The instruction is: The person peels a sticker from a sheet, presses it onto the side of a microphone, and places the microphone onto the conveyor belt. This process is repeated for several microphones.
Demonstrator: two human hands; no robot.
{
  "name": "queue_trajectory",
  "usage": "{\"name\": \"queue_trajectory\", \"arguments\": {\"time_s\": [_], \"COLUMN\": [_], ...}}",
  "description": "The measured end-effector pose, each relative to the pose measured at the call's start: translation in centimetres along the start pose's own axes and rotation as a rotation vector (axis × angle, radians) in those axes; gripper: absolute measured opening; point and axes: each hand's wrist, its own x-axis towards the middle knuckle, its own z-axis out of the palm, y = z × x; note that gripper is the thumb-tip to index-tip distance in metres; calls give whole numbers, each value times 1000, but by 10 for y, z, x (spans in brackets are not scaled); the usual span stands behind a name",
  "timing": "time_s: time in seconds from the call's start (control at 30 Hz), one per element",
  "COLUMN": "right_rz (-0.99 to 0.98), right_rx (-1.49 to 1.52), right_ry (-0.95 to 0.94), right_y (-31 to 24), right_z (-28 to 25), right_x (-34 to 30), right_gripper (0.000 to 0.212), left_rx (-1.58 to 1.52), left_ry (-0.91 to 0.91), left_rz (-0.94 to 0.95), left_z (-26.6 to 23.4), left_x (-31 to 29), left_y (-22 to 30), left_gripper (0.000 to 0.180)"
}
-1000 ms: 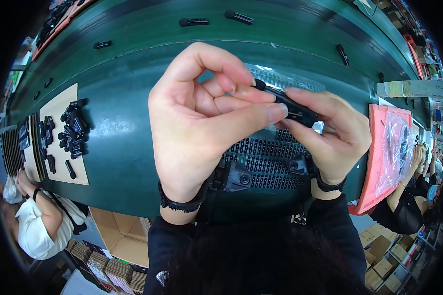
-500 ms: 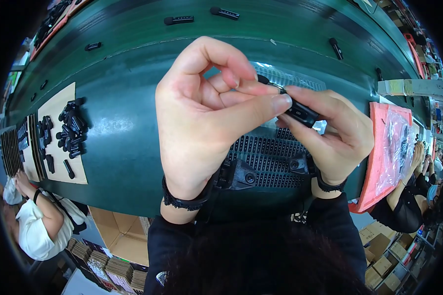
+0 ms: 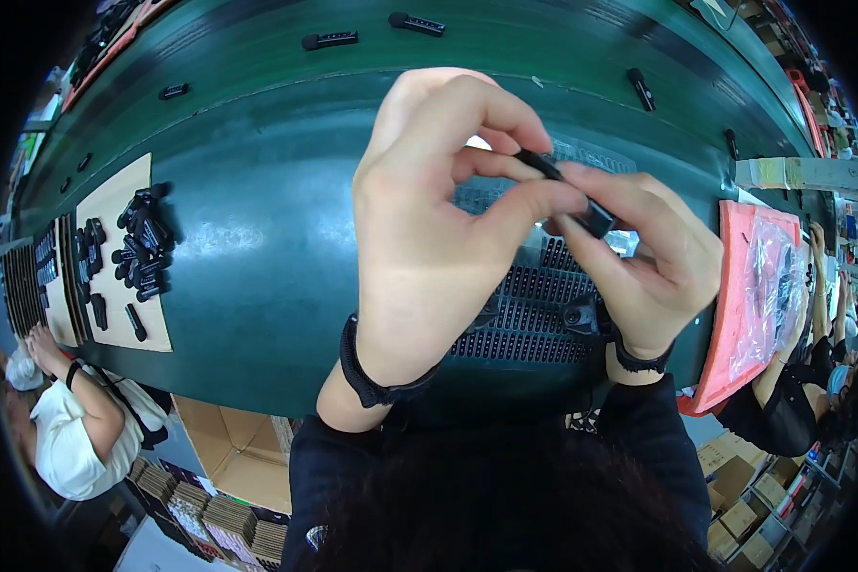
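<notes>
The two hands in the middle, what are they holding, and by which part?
A small black stick-shaped device: left hand near its upper-left end, right hand nearer its lower-right end.

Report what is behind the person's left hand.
Around the edges of the left hand, the green table, some patterned clear plastic and dark dotted rows show. Whatever lies directly behind the hand is covered.

Head-worn fisheye, close above, facing down
</notes>
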Motion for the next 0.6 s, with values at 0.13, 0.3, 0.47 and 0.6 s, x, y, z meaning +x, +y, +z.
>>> {"name": "queue_trajectory", "arguments": {"time_s": [0.13,0.3,0.47,0.6], "right_rz": [-27,261,253,204], "right_rx": [134,380,433,344], "right_ry": [19,-42,-100,-127], "right_y": [6,6,8,13], "right_z": [-5,-10,-8,-4], "right_x": [4,2,5,6], "right_gripper": [28,28,28,25], "left_rx": [357,-244,-258,-112], "left_ry": [-233,-383,-262,-170], "left_rz": [61,-484,-380,-285], "left_z": [-13,-17,-11,-7], "left_x": [7,7,3,2], "left_y": [-3,1,-9,-11], "left_gripper": [19,20,15,14]}}
